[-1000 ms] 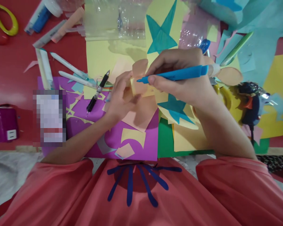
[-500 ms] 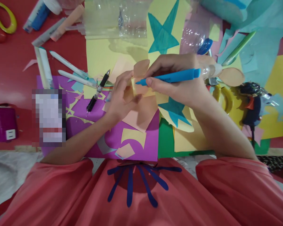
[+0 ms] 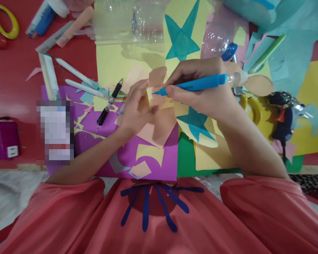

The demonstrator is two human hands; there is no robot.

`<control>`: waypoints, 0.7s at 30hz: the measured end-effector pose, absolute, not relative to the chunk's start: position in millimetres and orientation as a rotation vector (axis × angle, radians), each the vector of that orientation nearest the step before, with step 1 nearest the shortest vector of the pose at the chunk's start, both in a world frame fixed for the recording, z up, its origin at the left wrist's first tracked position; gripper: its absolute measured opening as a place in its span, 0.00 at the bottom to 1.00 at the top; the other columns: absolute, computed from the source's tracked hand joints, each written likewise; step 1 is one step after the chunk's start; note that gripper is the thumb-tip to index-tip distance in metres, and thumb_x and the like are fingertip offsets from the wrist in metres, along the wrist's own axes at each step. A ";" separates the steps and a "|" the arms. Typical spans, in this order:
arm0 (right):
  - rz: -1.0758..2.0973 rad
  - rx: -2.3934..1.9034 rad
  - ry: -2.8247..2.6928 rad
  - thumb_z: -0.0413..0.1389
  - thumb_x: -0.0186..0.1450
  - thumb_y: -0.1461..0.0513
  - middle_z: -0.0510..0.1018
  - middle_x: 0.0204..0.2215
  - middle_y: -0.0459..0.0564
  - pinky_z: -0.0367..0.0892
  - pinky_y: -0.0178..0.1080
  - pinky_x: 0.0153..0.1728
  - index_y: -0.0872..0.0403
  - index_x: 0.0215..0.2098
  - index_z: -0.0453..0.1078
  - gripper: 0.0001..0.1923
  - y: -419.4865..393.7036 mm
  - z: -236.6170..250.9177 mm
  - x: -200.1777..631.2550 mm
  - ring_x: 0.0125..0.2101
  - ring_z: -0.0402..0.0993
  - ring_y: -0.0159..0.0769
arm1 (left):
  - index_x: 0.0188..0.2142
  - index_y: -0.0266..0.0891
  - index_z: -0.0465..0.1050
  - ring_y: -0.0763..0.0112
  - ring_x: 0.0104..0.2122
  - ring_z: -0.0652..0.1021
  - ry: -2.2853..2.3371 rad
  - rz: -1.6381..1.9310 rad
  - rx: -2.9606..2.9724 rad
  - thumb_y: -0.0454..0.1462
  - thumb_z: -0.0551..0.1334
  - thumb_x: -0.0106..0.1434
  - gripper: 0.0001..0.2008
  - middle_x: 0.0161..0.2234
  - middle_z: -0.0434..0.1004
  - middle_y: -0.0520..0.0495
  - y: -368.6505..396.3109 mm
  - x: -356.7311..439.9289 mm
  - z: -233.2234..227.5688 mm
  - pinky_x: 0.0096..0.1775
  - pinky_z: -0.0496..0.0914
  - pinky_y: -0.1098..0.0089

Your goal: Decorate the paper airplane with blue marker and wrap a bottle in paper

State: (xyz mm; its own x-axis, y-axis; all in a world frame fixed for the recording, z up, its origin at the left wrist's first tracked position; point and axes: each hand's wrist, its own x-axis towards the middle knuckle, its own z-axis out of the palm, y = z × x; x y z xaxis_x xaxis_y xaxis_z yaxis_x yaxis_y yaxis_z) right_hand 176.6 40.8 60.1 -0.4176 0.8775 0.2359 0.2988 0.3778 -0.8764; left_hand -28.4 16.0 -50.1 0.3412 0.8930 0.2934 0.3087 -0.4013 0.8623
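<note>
My right hand [image 3: 210,100] grips a blue marker [image 3: 201,84] like a pencil. The marker's tip meets, or hovers just over, a small yellow and peach paper piece [image 3: 158,93]; contact is hard to tell. Fingers and thumb of my left hand [image 3: 134,111] close around the left side of that piece. A curved peach flap [image 3: 158,77] stands up behind it. Below lies a larger peach sheet [image 3: 161,128]. A yellow cutout with a teal star [image 3: 197,125] is partly under my right wrist, and another teal star [image 3: 182,40] is farther back.
A black pen [image 3: 110,102] and several white markers [image 3: 76,72] lie to the left. Beyond them are a phone [image 3: 55,130] and yellow-handled scissors [image 3: 13,24]. Clear plastic bottles [image 3: 148,24] line the back. A dark glue gun [image 3: 282,120] sits right, among paper scraps.
My right hand and the blue marker have shifted very slightly, the marker's back end tipping a little upward. My left hand keeps its place on the paper.
</note>
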 end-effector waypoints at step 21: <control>0.894 -1.207 -1.942 0.60 0.54 0.74 0.69 0.16 0.41 0.58 0.33 0.22 0.53 0.19 0.66 0.13 42.0 66.4 180.4 0.20 0.63 0.26 | 0.62 0.56 0.56 0.51 0.65 0.63 1.025 1.062 1.925 0.55 0.61 0.64 0.30 0.62 0.61 0.46 14.5 -31.1 -49.9 0.62 0.65 0.51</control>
